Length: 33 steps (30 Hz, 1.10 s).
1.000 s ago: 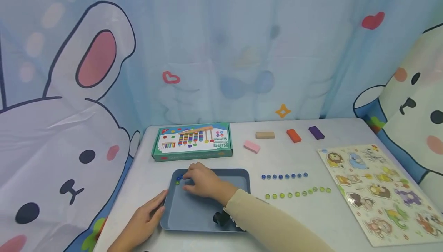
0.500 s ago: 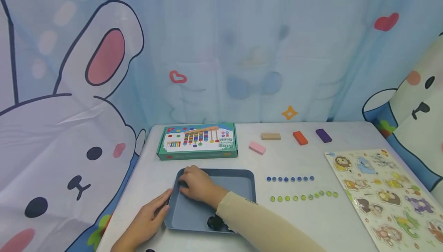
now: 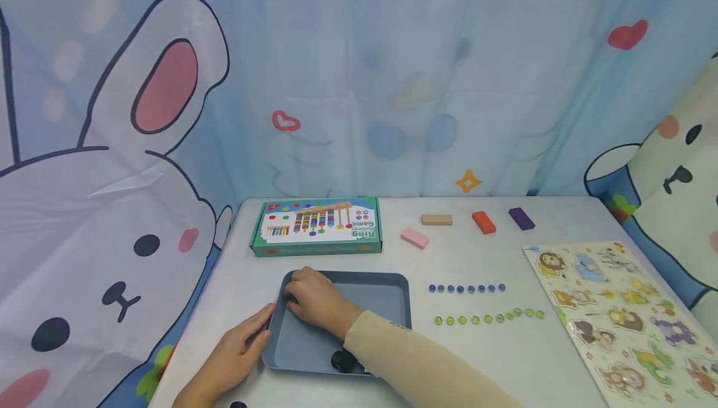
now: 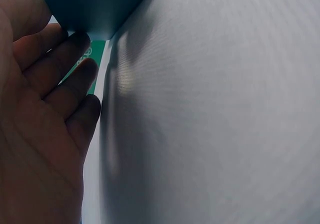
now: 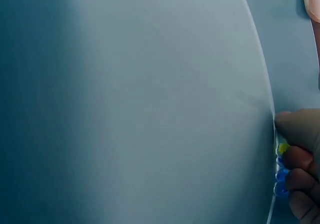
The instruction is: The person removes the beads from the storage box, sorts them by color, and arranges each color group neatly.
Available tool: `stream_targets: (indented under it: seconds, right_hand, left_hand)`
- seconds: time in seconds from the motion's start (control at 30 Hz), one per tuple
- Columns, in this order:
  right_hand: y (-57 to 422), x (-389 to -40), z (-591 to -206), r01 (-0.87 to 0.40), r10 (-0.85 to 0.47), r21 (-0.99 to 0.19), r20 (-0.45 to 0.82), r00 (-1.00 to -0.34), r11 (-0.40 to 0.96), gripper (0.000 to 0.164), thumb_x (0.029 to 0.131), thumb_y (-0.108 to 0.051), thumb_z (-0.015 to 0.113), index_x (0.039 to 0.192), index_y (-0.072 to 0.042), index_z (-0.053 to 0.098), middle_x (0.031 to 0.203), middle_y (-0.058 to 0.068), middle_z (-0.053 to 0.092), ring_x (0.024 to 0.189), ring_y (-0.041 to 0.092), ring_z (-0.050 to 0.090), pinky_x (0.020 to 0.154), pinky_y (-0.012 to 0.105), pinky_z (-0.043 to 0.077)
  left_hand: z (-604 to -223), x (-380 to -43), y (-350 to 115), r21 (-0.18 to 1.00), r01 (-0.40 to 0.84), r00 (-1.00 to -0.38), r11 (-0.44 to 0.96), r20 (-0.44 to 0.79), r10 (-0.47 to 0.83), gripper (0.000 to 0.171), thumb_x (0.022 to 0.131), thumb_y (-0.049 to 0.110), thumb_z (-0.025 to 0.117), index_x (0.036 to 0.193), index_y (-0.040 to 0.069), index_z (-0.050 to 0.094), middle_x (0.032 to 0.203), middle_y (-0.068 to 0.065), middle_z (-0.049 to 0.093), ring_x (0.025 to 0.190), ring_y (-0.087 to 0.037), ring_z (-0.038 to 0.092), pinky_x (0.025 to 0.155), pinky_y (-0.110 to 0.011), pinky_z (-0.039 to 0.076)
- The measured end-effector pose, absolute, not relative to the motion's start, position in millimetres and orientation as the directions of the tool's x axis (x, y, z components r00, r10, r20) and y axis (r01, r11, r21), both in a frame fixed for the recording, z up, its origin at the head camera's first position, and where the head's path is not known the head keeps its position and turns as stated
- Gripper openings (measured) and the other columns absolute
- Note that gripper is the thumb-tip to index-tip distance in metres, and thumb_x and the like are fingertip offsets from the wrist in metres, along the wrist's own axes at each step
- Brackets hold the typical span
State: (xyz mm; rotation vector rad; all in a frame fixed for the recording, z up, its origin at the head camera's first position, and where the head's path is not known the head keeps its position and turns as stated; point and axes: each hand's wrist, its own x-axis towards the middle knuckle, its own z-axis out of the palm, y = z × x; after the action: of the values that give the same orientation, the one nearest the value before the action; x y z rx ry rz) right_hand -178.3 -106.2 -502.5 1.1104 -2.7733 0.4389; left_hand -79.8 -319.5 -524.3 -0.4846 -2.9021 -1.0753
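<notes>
My right hand [image 3: 316,299] reaches into the back left corner of a blue-grey tray [image 3: 387,299], fingers bent downward. In the right wrist view, its thumb and curled fingers [image 5: 299,159] lie against a few small blue beads [image 5: 281,175] and a yellow-green bead [image 5: 283,148] by the tray wall. Whether it pinches any bead is hidden. My left hand [image 3: 230,352] rests its fingertips on the tray's left side. The left wrist view has those fingers [image 4: 75,91] loosely extended beside the tray's outer wall [image 4: 95,8].
Right of the tray lie a row of blue beads [image 3: 460,289] and a row of yellow-green beads [image 3: 488,318]. A ring game box [image 3: 316,227] stands behind. Pink [image 3: 414,238], wooden [image 3: 436,220], orange [image 3: 484,222] and purple [image 3: 521,218] blocks lie farther back. An animal puzzle board [image 3: 622,321] lies far right.
My right hand has moved left into the tray's back corner, covering the beads seen there earlier in the head view. The left hand has stayed at the tray's left side.
</notes>
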Motion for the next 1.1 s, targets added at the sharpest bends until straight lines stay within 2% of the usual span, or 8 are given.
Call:
stream_targets:
  seconds: [0.1,0.23,0.33,0.63,0.77,0.93,1.1]
  right_hand:
    - [-109.5,-179.0,-502.4,-0.692,-0.665,-0.221,0.194,-0.721,0.687,0.019,0.094,-0.035,0.079,0.108,-0.023,0.083,0.098,-0.009,0.07,0.091,0.007,0.06,0.084,0.021,0.056]
    - [-112.0,-180.3,-501.9,-0.684,-0.663,-0.244,0.174,-0.728,0.687,0.019,0.094,-0.035,0.079,0.108,-0.023,0.083,0.098,-0.008,0.07,0.09,0.006,0.06,0.084,0.019,0.055]
    - [-112.8,-180.9,-500.3,-0.672,-0.646,-0.252,0.187,-0.74,0.696,0.019,0.094,-0.035,0.08,0.107,-0.022,0.084,0.096,-0.007,0.071,0.089,0.007,0.061,0.081,0.021,0.056]
    - [-114.2,-182.6,-497.2,-0.635,-0.592,-0.201,0.235,-0.771,0.746,0.019,0.095,-0.033,0.079,0.105,-0.017,0.083,0.094,-0.004,0.072,0.084,0.009,0.063,0.075,0.024,0.058]
    - [-111.9,-180.0,-497.8,-0.644,-0.607,-0.19,0.218,-0.764,0.741,0.017,0.095,-0.031,0.078,0.101,-0.015,0.083,0.091,-0.003,0.073,0.08,0.01,0.063,0.073,0.024,0.058]
    - [-111.3,-177.5,-502.0,-0.659,-0.625,-0.204,0.21,-0.752,0.724,0.016,0.095,-0.03,0.079,0.1,-0.016,0.083,0.09,-0.004,0.072,0.081,0.008,0.062,0.075,0.023,0.058]
    - [-111.1,-176.5,-501.6,-0.666,-0.633,-0.208,0.208,-0.746,0.716,0.017,0.094,-0.033,0.08,0.101,-0.018,0.084,0.089,-0.005,0.07,0.082,0.007,0.062,0.075,0.023,0.058]
  left_hand:
    - [-521.0,-79.8,-321.2,0.638,0.296,-0.951,0.711,0.124,0.284,0.051,0.108,0.026,0.061,0.156,0.016,0.051,0.16,-0.004,0.052,0.146,-0.026,0.05,0.116,-0.003,0.026]
    - [-517.7,-80.2,-322.4,0.633,0.301,-0.95,0.713,0.135,0.282,0.05,0.108,0.025,0.061,0.156,0.015,0.051,0.159,-0.006,0.053,0.145,-0.029,0.051,0.114,-0.001,0.023]
    - [-515.7,-80.7,-323.6,0.631,0.305,-0.949,0.713,0.139,0.283,0.05,0.108,0.024,0.061,0.156,0.014,0.051,0.159,-0.007,0.053,0.145,-0.031,0.051,0.114,0.0,0.023]
    - [-516.2,-81.1,-325.5,0.623,0.288,-0.955,0.727,0.126,0.269,0.051,0.107,0.027,0.061,0.156,0.018,0.051,0.16,-0.003,0.052,0.146,-0.025,0.05,0.116,-0.006,0.027]
    - [-520.6,-80.3,-322.8,0.624,0.288,-0.953,0.726,0.118,0.277,0.051,0.108,0.028,0.06,0.156,0.017,0.051,0.16,-0.003,0.051,0.147,-0.024,0.05,0.118,-0.012,0.033]
    - [-524.1,-78.4,-319.6,0.618,0.27,-0.959,0.738,0.107,0.262,0.051,0.107,0.029,0.061,0.156,0.018,0.051,0.16,-0.001,0.052,0.146,-0.023,0.051,0.119,-0.03,0.044]
    - [-523.4,-78.1,-318.2,0.627,0.244,-0.966,0.739,0.087,0.245,0.051,0.107,0.029,0.061,0.156,0.018,0.051,0.16,0.0,0.051,0.146,-0.021,0.05,0.12,-0.039,0.046]
